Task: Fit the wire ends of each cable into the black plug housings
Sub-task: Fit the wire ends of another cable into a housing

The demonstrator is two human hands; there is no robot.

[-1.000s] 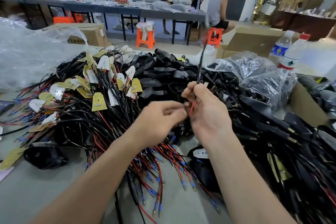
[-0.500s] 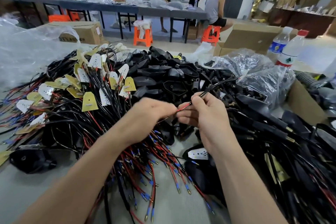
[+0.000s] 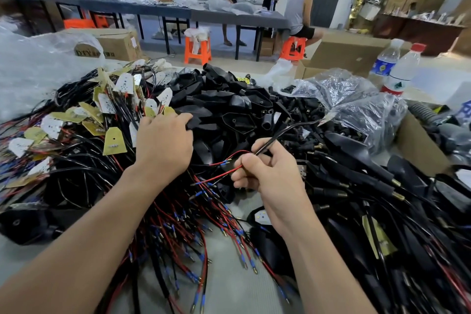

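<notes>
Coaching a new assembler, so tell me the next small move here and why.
Probably: the left hand closes on one black plastic plug housing under its fingertips and brings it to the right hand, which grips a thin black cable with red wire ends sticking out leftward, no housing on them yet.

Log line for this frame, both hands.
left hand: on black plug housings, grip unclear | right hand: holds cable | wire ends: unfitted

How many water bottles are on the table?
2. The blue-label bottle stands at the far right, behind the crinkly plastic bags. The red-cap bottle stands right beside it, on its right. More may be hidden behind the piles.
</notes>
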